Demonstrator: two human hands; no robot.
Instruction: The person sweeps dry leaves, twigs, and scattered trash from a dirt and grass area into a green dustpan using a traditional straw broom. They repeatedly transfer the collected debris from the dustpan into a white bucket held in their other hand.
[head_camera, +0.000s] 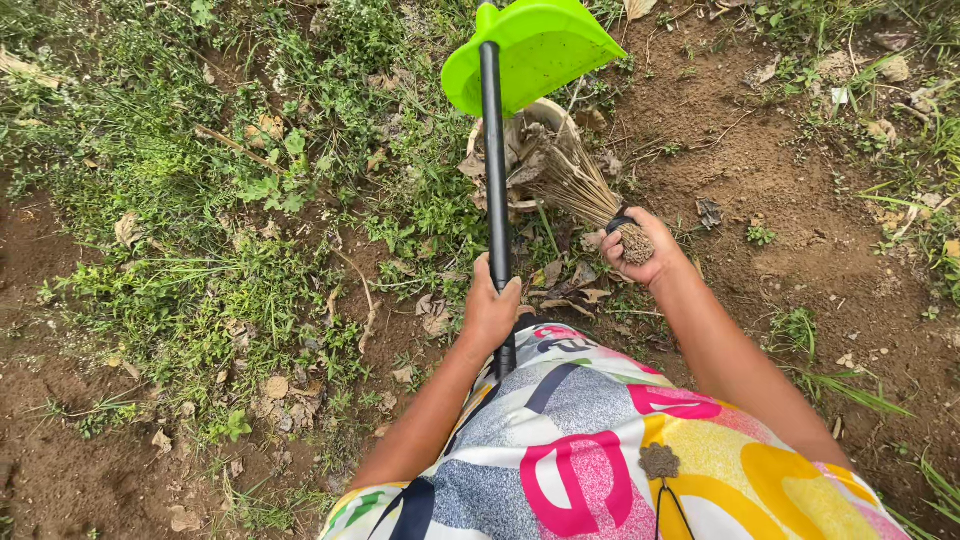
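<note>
Patterned clothing (600, 450) fills your lap; your 2 hands are apart: left hand (490, 305) clamped on the light, rigid dustpan handle (495, 150), right hand (638, 245) gripping the springy twig broom (575, 180) over dry leaves (500, 165).

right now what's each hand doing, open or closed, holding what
Left hand: closed around the black handle of the green dustpan.
Right hand: closed around the bound end of the twig broom.

bare arms without sleeves, and a loose garment (600, 450) patterned in pink, yellow, grey, white and dark blue shapes, with a small brown ornament (659, 461) on it.
</note>
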